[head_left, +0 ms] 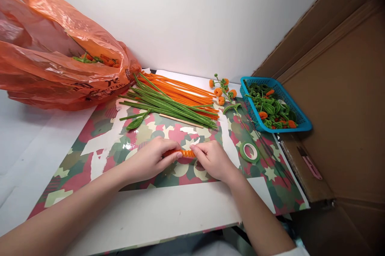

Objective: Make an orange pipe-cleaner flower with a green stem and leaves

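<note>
Centrally held orange coil (188, 153): it was stretched between the two hands, above or on the patterned surface (72, 167), contact unclear; an uneven pull from either end could have drawn its turns apart.
Left hand (153, 159): its grip was clamped around the coil's left end; fingers hid most of that end, so a slipping turn might have gone unnoticed.
Right hand (213, 161): its grip was pinched on the right end, thumb on top; too hard a squeeze could have flattened the fuzzy loops.
Wooden stick (181, 120): it lay loose beyond the hands, beside the green stems (174, 108); a stray knuckle could have rolled it.
Orange stems (186, 89): they lay partly under the green ones; tugging one out could have dragged others along.
Tape roll (243, 153): it lay flat to the right of the right hand, where a wide elbow swing might have knocked it.
</note>
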The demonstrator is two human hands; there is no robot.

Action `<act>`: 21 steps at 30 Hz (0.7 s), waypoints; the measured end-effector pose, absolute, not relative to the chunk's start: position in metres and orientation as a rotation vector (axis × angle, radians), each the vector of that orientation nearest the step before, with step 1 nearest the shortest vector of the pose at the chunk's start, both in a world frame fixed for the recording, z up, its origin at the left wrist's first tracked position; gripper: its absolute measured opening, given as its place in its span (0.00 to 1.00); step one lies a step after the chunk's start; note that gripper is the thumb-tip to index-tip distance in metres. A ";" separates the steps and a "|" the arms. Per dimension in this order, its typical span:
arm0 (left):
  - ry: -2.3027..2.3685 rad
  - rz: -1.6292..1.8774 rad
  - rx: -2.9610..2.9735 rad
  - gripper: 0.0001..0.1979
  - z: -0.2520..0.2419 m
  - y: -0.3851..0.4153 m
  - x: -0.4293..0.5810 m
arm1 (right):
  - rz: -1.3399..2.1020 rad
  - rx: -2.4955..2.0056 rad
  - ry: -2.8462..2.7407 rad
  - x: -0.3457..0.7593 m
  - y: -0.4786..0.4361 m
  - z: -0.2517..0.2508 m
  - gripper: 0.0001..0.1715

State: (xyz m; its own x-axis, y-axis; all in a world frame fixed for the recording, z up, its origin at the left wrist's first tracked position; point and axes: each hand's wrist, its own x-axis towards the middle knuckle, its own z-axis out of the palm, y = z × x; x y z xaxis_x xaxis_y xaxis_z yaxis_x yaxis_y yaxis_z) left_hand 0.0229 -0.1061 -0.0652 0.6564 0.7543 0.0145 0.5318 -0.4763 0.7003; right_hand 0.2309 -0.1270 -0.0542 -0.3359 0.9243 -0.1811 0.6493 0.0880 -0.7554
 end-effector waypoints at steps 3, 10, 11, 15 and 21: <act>0.996 0.401 2.190 0.17 -0.065 -0.106 0.023 | 1.111 -1.557 -2.039 0.231 -0.127 -0.054 0.27; 1.045 0.278 2.144 0.19 -0.061 -0.106 0.025 | 1.091 -1.558 -2.041 0.232 -0.127 -0.055 0.27; 1.054 0.259 2.127 0.19 -0.061 -0.106 0.026 | 1.086 -1.558 -2.044 0.231 -0.127 -0.055 0.27; 1.044 0.224 2.097 0.19 -0.060 -0.105 0.024 | 1.060 -1.545 -2.068 0.231 -0.127 -0.054 0.27; 0.982 0.248 2.101 0.20 -0.060 -0.104 0.020 | 1.007 -1.525 -2.115 0.232 -0.127 -0.055 0.26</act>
